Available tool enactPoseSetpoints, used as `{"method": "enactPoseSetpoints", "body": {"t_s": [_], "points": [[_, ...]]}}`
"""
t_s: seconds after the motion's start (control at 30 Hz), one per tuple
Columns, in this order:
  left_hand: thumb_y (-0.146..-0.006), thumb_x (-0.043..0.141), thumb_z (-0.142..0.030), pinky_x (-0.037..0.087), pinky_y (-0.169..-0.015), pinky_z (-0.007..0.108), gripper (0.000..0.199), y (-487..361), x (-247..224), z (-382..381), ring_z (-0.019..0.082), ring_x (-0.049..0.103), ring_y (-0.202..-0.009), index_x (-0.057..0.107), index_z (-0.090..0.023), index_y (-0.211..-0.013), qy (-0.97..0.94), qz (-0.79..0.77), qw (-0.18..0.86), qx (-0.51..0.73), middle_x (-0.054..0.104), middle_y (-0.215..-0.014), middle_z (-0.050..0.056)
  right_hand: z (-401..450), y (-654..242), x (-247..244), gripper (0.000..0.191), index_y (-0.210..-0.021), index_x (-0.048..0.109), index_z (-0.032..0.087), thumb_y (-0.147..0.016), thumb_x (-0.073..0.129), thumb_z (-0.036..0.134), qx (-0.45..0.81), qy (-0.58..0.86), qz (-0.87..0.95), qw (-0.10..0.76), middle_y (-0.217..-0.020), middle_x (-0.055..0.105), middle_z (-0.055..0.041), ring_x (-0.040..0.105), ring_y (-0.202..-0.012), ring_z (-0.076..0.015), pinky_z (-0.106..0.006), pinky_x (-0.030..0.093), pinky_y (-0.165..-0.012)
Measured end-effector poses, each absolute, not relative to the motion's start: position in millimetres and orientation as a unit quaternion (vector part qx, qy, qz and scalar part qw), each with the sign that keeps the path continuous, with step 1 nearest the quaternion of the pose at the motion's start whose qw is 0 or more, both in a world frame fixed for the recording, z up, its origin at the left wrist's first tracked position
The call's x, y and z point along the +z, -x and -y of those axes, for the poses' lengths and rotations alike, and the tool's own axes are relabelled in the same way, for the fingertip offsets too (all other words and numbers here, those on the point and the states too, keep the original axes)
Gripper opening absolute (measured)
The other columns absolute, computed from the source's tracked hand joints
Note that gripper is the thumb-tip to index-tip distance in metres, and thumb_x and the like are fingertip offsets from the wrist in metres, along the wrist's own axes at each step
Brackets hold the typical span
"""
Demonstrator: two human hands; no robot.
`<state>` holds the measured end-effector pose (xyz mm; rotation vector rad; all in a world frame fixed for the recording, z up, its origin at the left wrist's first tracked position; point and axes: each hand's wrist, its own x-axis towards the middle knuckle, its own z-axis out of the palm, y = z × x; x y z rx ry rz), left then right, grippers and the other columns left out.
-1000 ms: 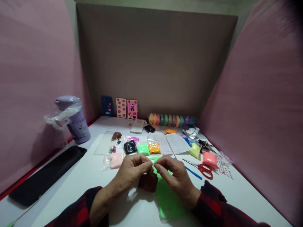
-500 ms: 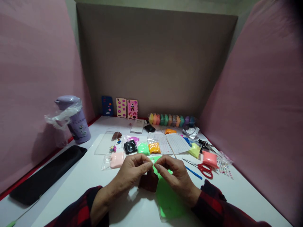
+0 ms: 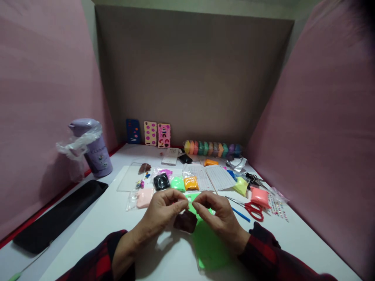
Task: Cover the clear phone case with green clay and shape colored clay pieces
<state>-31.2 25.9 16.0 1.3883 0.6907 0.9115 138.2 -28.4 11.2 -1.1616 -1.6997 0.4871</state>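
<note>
Pinching narrowly apart near green case [image 3: 208,246] edge: left hand [image 3: 162,210], right hand [image 3: 220,215]

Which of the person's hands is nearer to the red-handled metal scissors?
Right. The right hand is just left of the red-handled metal scissors; the left hand is farther left, beyond the right hand.

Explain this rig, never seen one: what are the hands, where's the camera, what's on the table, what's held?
No machine here: a person's bare left hand and right hand, seen from one head-worn camera looking forward and down. Both are pinched close together; anything between is too small to tell. Just below is a dark brown packet, perhaps hanging from them. A green panel lies beneath. On the white table are an orange packet, red-handled scissors and a purple bottle.
</note>
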Motion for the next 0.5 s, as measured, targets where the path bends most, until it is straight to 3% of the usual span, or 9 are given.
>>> {"method": "enactPoseSetpoints", "body": {"t_s": [0.3,0.5], "points": [[-0.072,0.070,-0.026,0.036,-0.049,0.018,0.015,32.4,20.6,-24.3,0.007,0.049,-0.051,0.063,-0.015,-0.065,-0.597,-0.321,0.608,0.413,0.062,-0.057,-0.002,26.6,-140.6,11.8,0.020,-0.066,0.056,0.017,-0.084,0.056,0.026,0.218,0.484,0.686,0.498,-0.060,0.053,0.0007,0.046,-0.055,-0.0116,-0.024,0.038,-0.053],[-0.069,0.073,-0.029,0.041,-0.053,0.022,0.018,30.9,15.5,-28.9,0.010,0.053,-0.051,0.064,-0.014,-0.063,-0.584,-0.321,0.622,0.411,0.063,-0.056,0.001,23.1,-143.6,7.8,0.021,-0.064,0.056,0.017,-0.081,0.059,0.028,0.277,0.480,0.650,0.520,-0.054,0.051,0.0029,0.043,-0.049,-0.0098,-0.023,0.035,-0.048]]}}
